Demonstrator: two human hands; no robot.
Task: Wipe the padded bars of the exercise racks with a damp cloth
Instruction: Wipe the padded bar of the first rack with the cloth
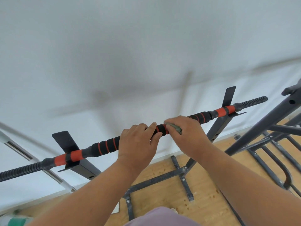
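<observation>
A padded bar (106, 146) with black foam and red rings lies across two black rack cradles, running from lower left to upper right. My left hand (137, 141) wraps over the bar near its middle, thumb underneath. Just to its right, my right hand (187, 133) presses a grey-green cloth (175, 127) around the bar. A short stretch of black foam (160, 129) shows between the two hands. Most of the cloth is hidden under my fingers.
The rack's dark steel uprights (219, 125) and floor feet (184, 180) stand on a wooden floor below. A second dark rack frame (260, 126) rises at the right. A chrome and white pole (21, 150) leans at the left against the white wall.
</observation>
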